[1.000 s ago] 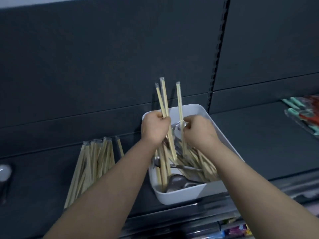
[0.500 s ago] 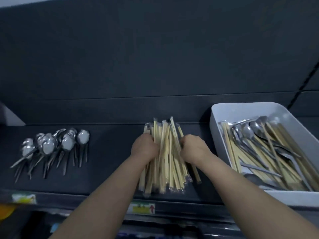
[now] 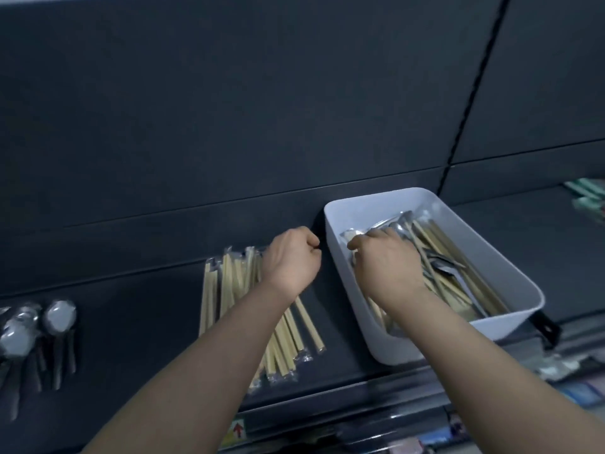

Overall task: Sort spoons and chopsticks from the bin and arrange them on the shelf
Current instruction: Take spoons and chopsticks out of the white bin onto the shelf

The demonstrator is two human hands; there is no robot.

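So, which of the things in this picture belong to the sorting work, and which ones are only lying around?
Part of the job:
white bin
spoons in the bin
chopsticks in the bin
wrapped chopsticks pile
spoons on the shelf
dark shelf

Only lying about:
teal items, far right, blurred
red-arrow label on the shelf edge
blurred packets below

Dark grey back panel (image 3: pixel 262 93) of a shop shelving unit, crossed by a horizontal seam and divided by a slotted black upright (image 3: pixel 471 83). The matching dark shelf (image 3: pixel 147 322) carries a red-arrow label (image 3: pixel 238 430) on its front rail. Blurred teal packages (image 3: pixel 586 194) lie in the bay on the right. Lighting is dim and even.
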